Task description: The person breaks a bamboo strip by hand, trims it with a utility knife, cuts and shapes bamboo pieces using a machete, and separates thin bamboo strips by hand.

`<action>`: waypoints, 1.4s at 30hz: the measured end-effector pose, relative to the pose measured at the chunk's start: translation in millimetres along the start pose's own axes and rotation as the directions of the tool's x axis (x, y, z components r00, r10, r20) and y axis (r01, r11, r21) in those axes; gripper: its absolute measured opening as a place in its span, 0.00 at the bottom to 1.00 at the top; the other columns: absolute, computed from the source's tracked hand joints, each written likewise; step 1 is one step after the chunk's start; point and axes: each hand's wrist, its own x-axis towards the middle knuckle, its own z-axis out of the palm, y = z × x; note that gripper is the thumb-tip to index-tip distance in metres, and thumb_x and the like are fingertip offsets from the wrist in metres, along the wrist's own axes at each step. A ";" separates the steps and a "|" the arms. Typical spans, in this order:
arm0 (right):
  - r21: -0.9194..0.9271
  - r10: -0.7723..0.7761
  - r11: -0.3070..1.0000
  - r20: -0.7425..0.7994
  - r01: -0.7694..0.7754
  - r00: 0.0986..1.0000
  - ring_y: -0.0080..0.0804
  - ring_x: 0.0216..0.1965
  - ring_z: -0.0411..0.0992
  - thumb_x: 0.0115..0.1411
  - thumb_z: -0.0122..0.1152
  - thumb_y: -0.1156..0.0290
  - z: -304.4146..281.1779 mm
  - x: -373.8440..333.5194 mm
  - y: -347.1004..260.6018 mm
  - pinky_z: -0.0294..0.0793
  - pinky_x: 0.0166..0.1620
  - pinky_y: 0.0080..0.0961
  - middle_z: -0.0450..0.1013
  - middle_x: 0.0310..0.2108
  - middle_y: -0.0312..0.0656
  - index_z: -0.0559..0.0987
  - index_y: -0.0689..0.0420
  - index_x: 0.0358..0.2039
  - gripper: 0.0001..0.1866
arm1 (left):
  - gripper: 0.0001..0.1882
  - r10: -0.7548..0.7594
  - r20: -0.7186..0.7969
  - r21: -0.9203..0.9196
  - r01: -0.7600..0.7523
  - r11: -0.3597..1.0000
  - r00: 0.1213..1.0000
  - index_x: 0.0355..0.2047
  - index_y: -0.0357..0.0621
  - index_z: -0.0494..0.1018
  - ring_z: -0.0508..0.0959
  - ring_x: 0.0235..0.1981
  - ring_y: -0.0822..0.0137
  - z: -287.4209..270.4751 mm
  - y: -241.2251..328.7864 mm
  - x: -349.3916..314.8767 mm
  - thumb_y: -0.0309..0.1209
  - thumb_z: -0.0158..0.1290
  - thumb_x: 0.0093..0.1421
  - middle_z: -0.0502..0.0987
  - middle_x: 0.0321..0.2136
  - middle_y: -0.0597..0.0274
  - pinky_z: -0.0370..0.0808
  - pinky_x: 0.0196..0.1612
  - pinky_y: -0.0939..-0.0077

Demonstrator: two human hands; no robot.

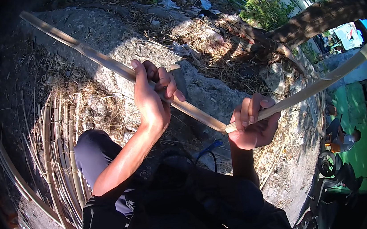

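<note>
My left hand (152, 97) is closed around a long pale bamboo strip (97, 56) that runs from the upper left down to the middle. A flat grey piece (179, 78), perhaps a blade, sticks out beside its fingers. My right hand (254, 125) grips a second pale strip (323, 83) that stretches away to the upper right. The two strips meet in a point (225, 129) just left of my right hand, above my lap.
A curved bundle of bamboo strips (59, 167) lies on dry grass at my left. A rough concrete slab (216, 88) is in front, with a tree trunk (316, 18) beyond it. A motorcycle (333, 175) and a green wall (365, 140) are at the right.
</note>
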 end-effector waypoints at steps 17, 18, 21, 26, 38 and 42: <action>0.049 -0.004 0.999 -0.031 0.005 1.000 0.25 0.23 0.59 0.76 0.44 0.52 2.2 2.0 -8.2 0.62 0.17 0.17 0.61 0.26 0.40 0.74 0.66 0.48 0.25 | 0.25 -0.100 0.098 -0.024 0.103 0.994 0.990 0.27 0.53 0.55 0.57 0.14 0.74 10.6 13.1 -3.7 0.54 0.38 0.76 0.50 0.16 0.72 0.71 0.15 0.72; 0.048 -0.005 0.999 -0.031 0.007 1.000 0.25 0.23 0.59 0.76 0.44 0.52 2.6 3.2 -10.4 0.62 0.17 0.17 0.61 0.26 0.40 0.74 0.66 0.48 0.25 | 0.25 -0.101 0.099 -0.025 0.104 0.994 0.990 0.27 0.53 0.55 0.57 0.14 0.74 12.8 15.2 -4.6 0.54 0.38 0.76 0.50 0.16 0.72 0.71 0.15 0.72; 0.041 -0.028 0.999 -0.039 0.030 0.999 0.25 0.22 0.59 0.76 0.44 0.51 1.5 6.6 -17.3 0.62 0.17 0.18 0.61 0.26 0.40 0.75 0.65 0.46 0.26 | 0.24 -0.124 0.149 -0.013 0.128 0.992 0.981 0.26 0.54 0.54 0.59 0.15 0.74 16.1 18.6 -7.3 0.53 0.41 0.75 0.51 0.16 0.72 0.76 0.19 0.70; 0.035 -0.058 0.998 0.025 0.058 0.998 0.27 0.21 0.58 0.77 0.37 0.52 1.9 17.3 -24.4 0.66 0.20 0.24 0.59 0.25 0.40 0.75 0.64 0.50 0.27 | 0.21 -0.116 0.329 0.145 0.071 0.987 0.937 0.31 0.52 0.59 0.64 0.22 0.74 17.5 26.5 -8.0 0.53 0.43 0.74 0.55 0.21 0.71 0.87 0.41 0.59; -0.069 0.014 0.998 0.017 -0.012 1.000 0.25 0.24 0.57 0.76 0.42 0.52 30.6 45.4 -39.0 0.64 0.27 0.24 0.59 0.26 0.38 0.66 0.56 0.33 0.21 | 0.32 -0.044 0.568 0.225 -0.103 0.969 0.822 0.30 0.50 0.58 0.67 0.30 0.73 16.6 55.4 -21.0 0.57 0.66 0.58 0.61 0.26 0.69 0.78 0.59 0.42; -0.158 -0.022 0.987 0.125 0.041 0.992 0.23 0.22 0.56 0.74 0.43 0.49 38.4 54.8 -47.5 0.61 0.27 0.23 0.59 0.25 0.38 0.64 0.54 0.29 0.22 | 0.33 -0.017 0.519 0.177 -0.088 0.980 0.854 0.29 0.51 0.58 0.69 0.30 0.74 23.2 55.6 -27.9 0.55 0.71 0.53 0.62 0.26 0.69 0.80 0.58 0.44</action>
